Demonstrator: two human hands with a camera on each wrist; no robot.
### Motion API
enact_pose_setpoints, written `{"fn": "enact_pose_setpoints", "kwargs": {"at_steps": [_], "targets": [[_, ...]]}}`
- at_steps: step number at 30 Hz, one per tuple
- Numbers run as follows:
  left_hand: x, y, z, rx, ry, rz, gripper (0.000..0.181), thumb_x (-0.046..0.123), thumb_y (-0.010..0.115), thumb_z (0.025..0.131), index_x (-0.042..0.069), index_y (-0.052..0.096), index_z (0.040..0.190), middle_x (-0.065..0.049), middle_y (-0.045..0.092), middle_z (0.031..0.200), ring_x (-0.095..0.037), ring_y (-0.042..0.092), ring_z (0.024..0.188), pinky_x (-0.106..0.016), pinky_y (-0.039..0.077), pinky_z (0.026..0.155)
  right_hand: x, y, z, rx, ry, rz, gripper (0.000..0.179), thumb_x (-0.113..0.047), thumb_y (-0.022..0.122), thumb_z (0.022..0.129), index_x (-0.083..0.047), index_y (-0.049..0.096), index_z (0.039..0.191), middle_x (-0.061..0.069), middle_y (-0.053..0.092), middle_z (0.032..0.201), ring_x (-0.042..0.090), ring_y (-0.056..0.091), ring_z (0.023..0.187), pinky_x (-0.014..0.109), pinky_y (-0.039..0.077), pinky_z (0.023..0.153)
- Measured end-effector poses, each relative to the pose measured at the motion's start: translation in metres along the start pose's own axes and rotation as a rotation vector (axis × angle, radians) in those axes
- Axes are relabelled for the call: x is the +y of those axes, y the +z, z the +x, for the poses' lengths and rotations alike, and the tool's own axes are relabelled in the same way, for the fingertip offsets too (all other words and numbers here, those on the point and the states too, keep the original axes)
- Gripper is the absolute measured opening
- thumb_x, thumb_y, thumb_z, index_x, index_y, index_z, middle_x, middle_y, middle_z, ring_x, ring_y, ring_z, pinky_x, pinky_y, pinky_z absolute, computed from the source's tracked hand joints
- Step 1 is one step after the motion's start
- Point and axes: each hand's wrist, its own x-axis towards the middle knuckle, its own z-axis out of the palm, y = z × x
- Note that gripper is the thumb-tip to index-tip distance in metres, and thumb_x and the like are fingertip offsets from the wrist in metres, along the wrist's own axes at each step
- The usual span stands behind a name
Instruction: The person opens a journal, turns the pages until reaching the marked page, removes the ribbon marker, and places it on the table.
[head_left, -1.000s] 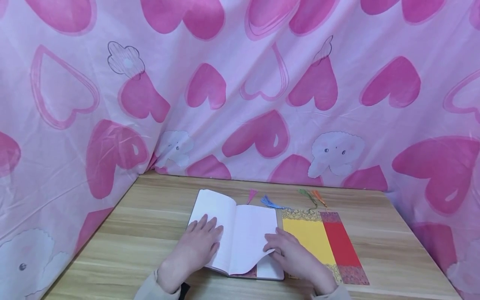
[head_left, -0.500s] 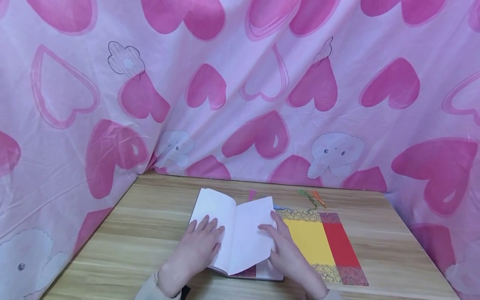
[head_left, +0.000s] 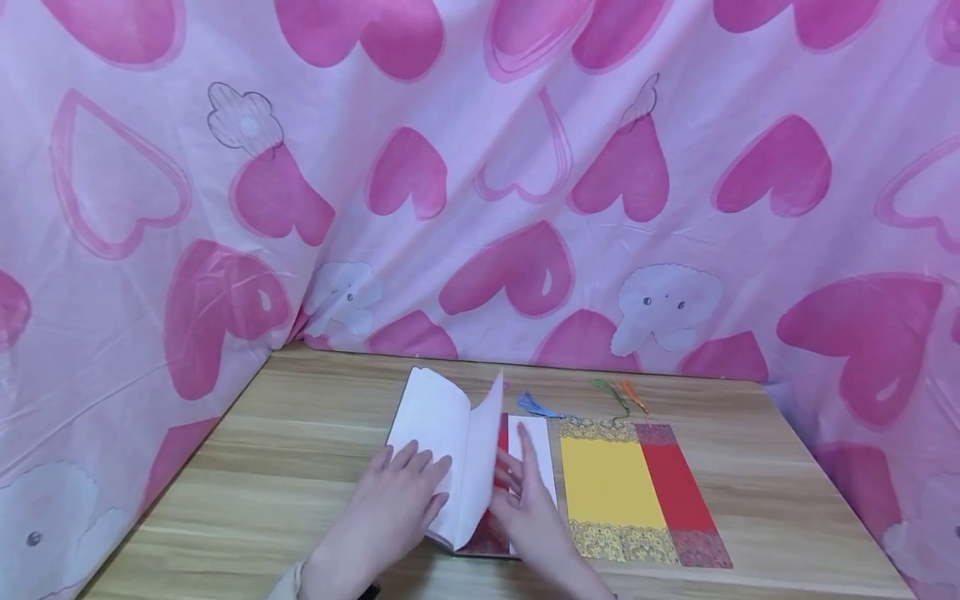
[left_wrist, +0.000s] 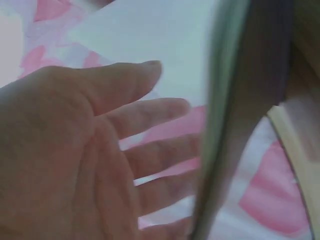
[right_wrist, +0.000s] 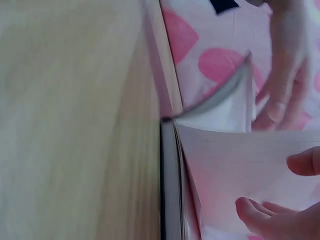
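Note:
An open notebook [head_left: 431, 433] with blank white pages lies on the table, its left side tilted up. My left hand [head_left: 397, 496] rests on the left pages, fingers spread; the left wrist view shows its palm side [left_wrist: 115, 150] beside the notebook's edge. My right hand [head_left: 532, 508] is at the right side, fingers mostly straight, touching the back of a raised page [head_left: 483, 458]. In the right wrist view its fingertips [right_wrist: 250, 210] are near that page. A red bookmark [head_left: 486, 535] lies beneath the raised page, partly hidden by it.
Right of the notebook lie a yellow bookmark area [head_left: 611, 483] with lacy gold ends and a red bookmark [head_left: 678, 479]. Blue [head_left: 536, 406], green [head_left: 611, 392] and orange tassels [head_left: 633, 393] lie behind them. A pink heart-print curtain [head_left: 480, 208] surrounds the wooden table [head_left: 225, 467].
My right hand has moved left, lifting the right page from nearly flat to upright and uncovering the red bookmark. My left hand stays on the left pages.

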Motion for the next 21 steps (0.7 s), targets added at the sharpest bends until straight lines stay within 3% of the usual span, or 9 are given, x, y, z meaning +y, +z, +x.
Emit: {"fn": "enact_pose_setpoints", "kwargs": {"at_steps": [4,7,11,15,18,21], "targets": [[0.006,-0.010,-0.006,-0.035,0.000,-0.002,0.038,0.033,0.070,0.088,0.013,0.066,0.120,-0.009,0.067,0.111,-0.033,0.059,0.113,-0.055,0.046,0.092,0.001,0.013,-0.003,-0.095,-0.010,-0.028,0.073,0.000,0.056,0.094,-0.012,0.019,0.156,0.016,0.035,0.153,0.033,0.040,0.135,0.039,0.042,0.105],[0.010,-0.017,-0.010,-0.023,0.006,0.011,0.039,0.033,0.071,0.087,0.013,0.067,0.119,-0.009,0.067,0.109,-0.032,0.059,0.111,-0.054,0.047,0.091,0.002,0.021,-0.006,-0.132,0.008,-0.087,0.065,-0.006,0.056,0.096,-0.017,0.029,0.154,0.011,0.039,0.151,0.030,0.042,0.135,0.040,0.044,0.103],[0.015,-0.026,-0.014,0.059,0.033,0.036,0.039,0.032,0.072,0.085,0.013,0.068,0.119,-0.009,0.067,0.111,-0.031,0.061,0.110,-0.050,0.049,0.090,0.003,0.028,-0.008,-0.163,0.043,-0.165,0.063,-0.017,0.061,0.096,-0.026,0.033,0.152,0.000,0.039,0.151,0.024,0.038,0.137,0.043,0.040,0.105],[0.020,-0.031,-0.013,0.154,0.062,0.033,0.037,0.031,0.073,0.084,0.014,0.068,0.117,-0.009,0.067,0.114,-0.030,0.062,0.108,-0.050,0.051,0.089,0.003,0.031,-0.009,-0.201,-0.003,-0.231,0.065,-0.024,0.063,0.096,-0.032,0.031,0.152,-0.008,0.035,0.152,0.017,0.035,0.138,0.041,0.035,0.110],[0.021,-0.028,-0.008,0.239,0.096,0.020,0.034,0.027,0.073,0.084,0.013,0.069,0.115,-0.009,0.066,0.115,-0.029,0.062,0.109,-0.049,0.052,0.088,0.003,0.031,-0.010,-0.226,-0.058,-0.271,0.061,-0.022,0.061,0.097,-0.033,0.034,0.150,-0.009,0.037,0.151,0.015,0.039,0.135,0.036,0.036,0.110],[0.019,-0.018,-0.002,0.280,0.127,0.031,0.029,0.023,0.072,0.084,0.013,0.069,0.111,-0.009,0.066,0.113,-0.030,0.061,0.111,-0.047,0.051,0.089,0.005,0.030,-0.011,-0.248,-0.081,-0.327,0.054,-0.022,0.060,0.097,-0.032,0.042,0.146,-0.007,0.038,0.151,0.015,0.040,0.134,0.035,0.039,0.108]]}}
